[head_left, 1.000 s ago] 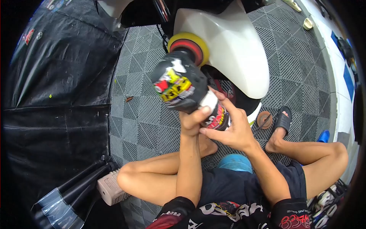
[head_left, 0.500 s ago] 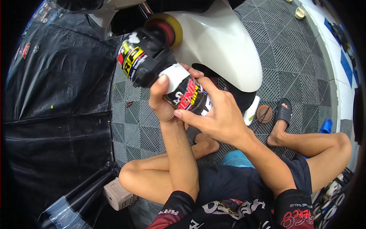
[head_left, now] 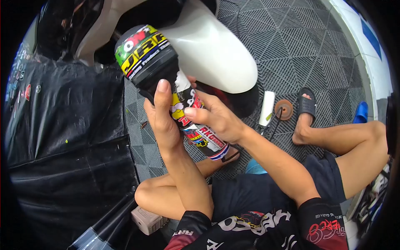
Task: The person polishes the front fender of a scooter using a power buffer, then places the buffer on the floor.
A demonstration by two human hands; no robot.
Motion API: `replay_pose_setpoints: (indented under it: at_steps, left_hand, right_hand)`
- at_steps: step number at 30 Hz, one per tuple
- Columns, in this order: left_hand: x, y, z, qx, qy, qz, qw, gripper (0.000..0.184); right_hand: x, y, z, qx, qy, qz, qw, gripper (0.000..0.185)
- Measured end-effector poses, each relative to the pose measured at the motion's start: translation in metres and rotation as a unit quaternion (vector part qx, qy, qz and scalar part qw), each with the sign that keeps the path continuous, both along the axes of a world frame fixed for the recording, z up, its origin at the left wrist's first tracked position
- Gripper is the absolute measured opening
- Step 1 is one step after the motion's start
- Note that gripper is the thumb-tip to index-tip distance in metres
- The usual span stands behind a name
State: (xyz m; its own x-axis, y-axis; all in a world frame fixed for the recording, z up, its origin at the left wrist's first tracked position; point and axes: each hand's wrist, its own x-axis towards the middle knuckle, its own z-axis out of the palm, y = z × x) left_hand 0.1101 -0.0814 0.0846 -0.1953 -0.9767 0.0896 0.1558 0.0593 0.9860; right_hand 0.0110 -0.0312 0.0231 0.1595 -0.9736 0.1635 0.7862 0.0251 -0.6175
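Observation:
A sticker-covered polisher (head_left: 200,135) lies across both my hands, its wide head (head_left: 143,54) up at the left and its handle end down at the right. My left hand (head_left: 160,112) is closed around it near the head, with the thumb raised along the side. Lower down, my right hand (head_left: 221,118) wraps the body, thumb across the stickers. The polishing pad is hidden behind the head. Just beyond the tool is a glossy white curved fender (head_left: 218,50).
Black plastic sheeting (head_left: 62,116) covers the left side. On the grey patterned floor mat (head_left: 300,54) stand a white bottle (head_left: 267,108) and a round brownish disc (head_left: 284,110). A beige block-shaped object (head_left: 148,220) sits beside my left knee. A blue slipper (head_left: 360,112) lies at the right.
The polisher has turned in my hands, so its yellow and red pad no longer shows and more of the stickered handle does. Both hands shifted slightly left in view.

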Motion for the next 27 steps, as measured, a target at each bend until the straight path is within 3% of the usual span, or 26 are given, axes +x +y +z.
replay_pose_setpoints:
  at_steps: [3,5,7,11,12,15,17,23,27]
  left_hand:
    - [-0.002,0.007,-0.009,-0.005,0.014,-0.045,0.999,0.043]
    - [-0.003,0.022,-0.027,-0.005,0.01,-0.047,0.999,0.053]
    - [-0.004,0.035,-0.052,0.021,0.114,-0.073,0.991,0.063]
    - [-0.023,0.05,-0.071,0.021,0.224,-0.154,0.962,0.074]
    - [-0.03,0.054,-0.066,0.034,0.212,-0.15,0.965,0.073]
    - [-0.05,0.058,-0.051,0.066,0.166,-0.132,0.975,0.068]
    - [-0.054,0.064,-0.043,0.096,0.139,-0.124,0.978,0.065]
    - [-0.058,0.108,-0.075,0.123,0.028,-0.111,0.986,0.065]
    - [-0.059,0.13,-0.09,0.148,-0.024,-0.137,0.979,0.066]
  right_hand:
    - [-0.01,0.011,-0.011,-0.017,0.094,-0.046,0.994,0.052]
    - [-0.013,0.026,-0.025,-0.002,0.135,-0.061,0.989,0.057]
    - [-0.018,0.043,-0.026,-0.001,0.239,-0.134,0.962,0.064]
    - [-0.053,0.073,-0.007,0.054,0.337,-0.07,0.937,0.072]
    - [-0.058,0.079,-0.003,0.076,0.327,-0.06,0.94,0.071]
    - [-0.049,0.082,-0.01,0.071,0.232,-0.186,0.952,0.072]
    - [-0.057,0.086,-0.012,0.085,0.145,-0.111,0.98,0.073]
    - [-0.087,0.126,-0.033,0.09,0.155,-0.077,0.981,0.075]
    - [-0.088,0.154,-0.06,0.134,0.099,-0.032,0.986,0.074]
